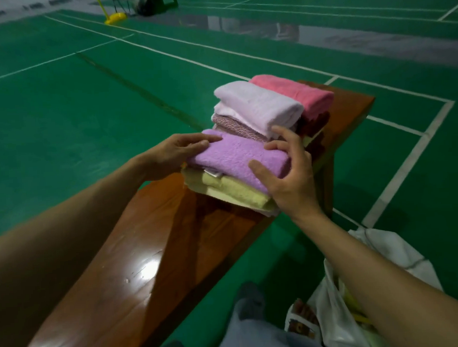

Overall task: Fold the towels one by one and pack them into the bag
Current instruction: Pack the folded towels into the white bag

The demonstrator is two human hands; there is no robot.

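Note:
A folded purple towel (pixel 237 155) lies on top of a yellow towel (pixel 233 190) on the wooden bench (pixel 153 254). My left hand (pixel 175 152) rests flat on its left end. My right hand (pixel 287 171) clasps its right end, thumb on top and fingers curled around the far edge. Behind it sits a stack with a pale lilac towel (pixel 259 104) on top, a mauve towel (pixel 236 127) under it and a pink towel (pixel 295 93) at the back. A white bag (pixel 331 307) stands open on the floor at the lower right, partly hidden by my right forearm.
The bench runs from the lower left to its end at the upper right. Green court floor (pixel 90 100) with white lines surrounds it. My legs in grey trousers (pixel 249 328) are beside the bag. A yellow post base (pixel 114 18) stands far back.

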